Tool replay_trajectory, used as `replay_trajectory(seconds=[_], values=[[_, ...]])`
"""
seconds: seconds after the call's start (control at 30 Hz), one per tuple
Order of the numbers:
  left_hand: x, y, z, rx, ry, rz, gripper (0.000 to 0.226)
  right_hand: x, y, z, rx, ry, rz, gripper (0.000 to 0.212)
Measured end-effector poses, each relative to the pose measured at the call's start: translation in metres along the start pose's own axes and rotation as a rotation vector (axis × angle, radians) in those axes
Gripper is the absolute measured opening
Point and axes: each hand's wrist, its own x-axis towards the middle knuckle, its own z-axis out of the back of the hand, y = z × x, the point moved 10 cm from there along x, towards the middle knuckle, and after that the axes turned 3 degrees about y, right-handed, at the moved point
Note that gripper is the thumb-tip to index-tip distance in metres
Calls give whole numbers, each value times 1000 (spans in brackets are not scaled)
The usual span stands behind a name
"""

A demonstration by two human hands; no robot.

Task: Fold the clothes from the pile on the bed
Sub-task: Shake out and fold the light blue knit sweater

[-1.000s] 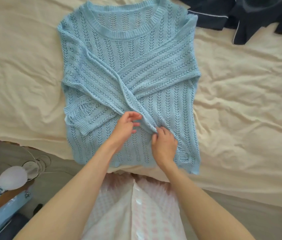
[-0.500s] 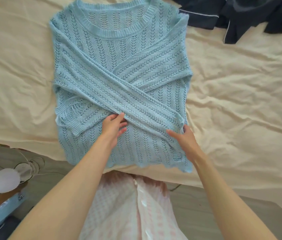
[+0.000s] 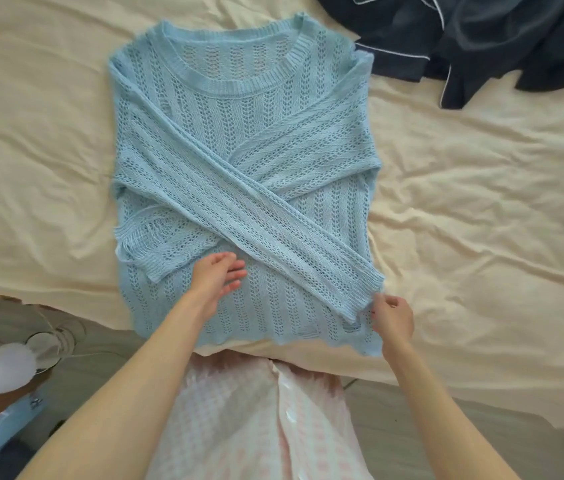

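Across the cream, wrinkled bed sheet lies a light-blue open-knit sweater, spread flat with its neckline away from the person and its hem at the near bed edge, so its long axis runs away from the body. At the far right corner of the bed sits a heap of dark navy garments with white piping, well apart from both hands; it is judged to be the unfolded pile. Both sleeves are folded inward and cross over the sweater's front, the upper sleeve slanting down toward the near right corner. The left hand rests on the lower front just beside the crossing, fingers relaxed and slightly spread. The right hand is curled at the cuff of the upper sleeve, apparently pinching the fabric edge. The hem lies just nearer than both hands, so the next fold probably lifts it toward the neckline. No container is visible.
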Motion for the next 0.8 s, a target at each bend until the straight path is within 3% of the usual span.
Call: replay_trajectory(seconds=[0.07, 0.13, 0.3, 0.43, 0.53, 0.63, 0.73, 0.8], values=[[-4, -12, 15, -6, -38, -48, 5, -9, 28, 12, -197, -164, 153, 32], [-5, -29, 34, -6, -74, -101, 8, -21, 64, 8, -299, -211, 323, 35], [4, -79, 93, 56, -245, -264, 12, -39, 151, -45, -542, -193, 609, 35], [16, -124, 142, 383, -521, -427, 26, -64, 218, -116, -677, -143, 882, 36], [39, -146, 156, 414, -480, -449, 41, -97, 255, -176, -770, -94, 1124, 37], [64, -150, 158, 369, -355, -419, 37, -134, 266, -252, -977, 36, 1380, 39], [80, -141, 163, 352, -231, -366, 8, -143, 252, -309, -1178, 181, 1442, 45], [83, -133, 180, 362, -225, -360, 10, -132, 243, -319, -1290, 165, 1402, 49]])
